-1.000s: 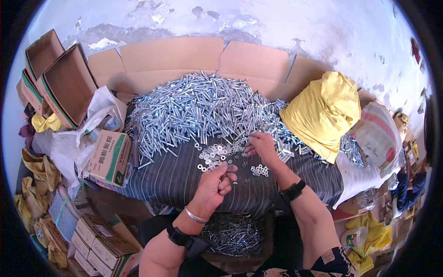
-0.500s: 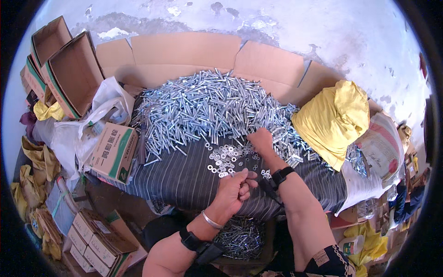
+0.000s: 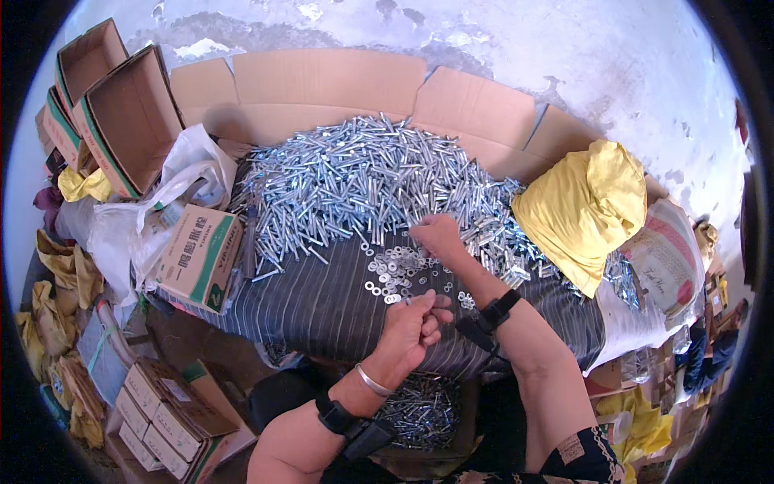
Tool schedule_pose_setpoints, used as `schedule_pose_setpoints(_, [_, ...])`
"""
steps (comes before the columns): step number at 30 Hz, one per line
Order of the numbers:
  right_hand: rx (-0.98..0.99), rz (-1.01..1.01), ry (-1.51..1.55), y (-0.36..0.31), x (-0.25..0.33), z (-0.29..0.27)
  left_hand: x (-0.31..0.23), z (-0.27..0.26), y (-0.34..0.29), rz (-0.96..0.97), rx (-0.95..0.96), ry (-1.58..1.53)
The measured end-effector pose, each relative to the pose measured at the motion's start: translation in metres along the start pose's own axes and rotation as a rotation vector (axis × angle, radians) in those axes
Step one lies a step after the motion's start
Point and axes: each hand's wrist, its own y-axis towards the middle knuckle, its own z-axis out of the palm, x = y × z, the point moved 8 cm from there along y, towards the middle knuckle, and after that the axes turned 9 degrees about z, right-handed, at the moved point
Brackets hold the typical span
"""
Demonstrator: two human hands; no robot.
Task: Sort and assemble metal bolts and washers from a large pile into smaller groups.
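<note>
A big heap of silvery metal bolts (image 3: pixel 355 181) covers the back of the striped dark cloth (image 3: pixel 314 319). My right hand (image 3: pixel 438 239) is closed at the heap's front edge, its fingertips turned left; whatever they pinch is too small to make out. Closer to me, my left hand (image 3: pixel 409 329) is closed too, thumb against curled fingers, and I cannot tell what it holds. Flat round washers (image 3: pixel 393 270) lie in a loose pile between the hands, just beyond the left thumb. A few small nuts (image 3: pixel 466 300) rest beside my right wrist.
Cardboard panels (image 3: pixel 322 85) stand behind the heap. A yellow sack (image 3: pixel 580 210) leans at the right. On the left are a closed carton (image 3: pixel 200 258), a white plastic bag (image 3: pixel 129 242) and open boxes (image 3: pixel 133 121). Below the table edge sits a container of bolts (image 3: pixel 419 411).
My right hand has shifted left and slightly nearer the washers, along the heap's edge. My left hand stays in nearly the same place, still closed. The view has tilted slightly.
</note>
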Motion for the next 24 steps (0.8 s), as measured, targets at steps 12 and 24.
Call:
schedule_pose_setpoints(12, [0.046, 0.121, -0.039, 0.013, 0.01, 0.064, -0.01, 0.0, -0.002, 0.043, -0.031, -0.1])
schedule_pose_setpoints(24, [-0.09, 0.096, -0.285, 0.014, 0.015, 0.069, -0.02, -0.015, 0.001, 0.114, -0.101, -0.094])
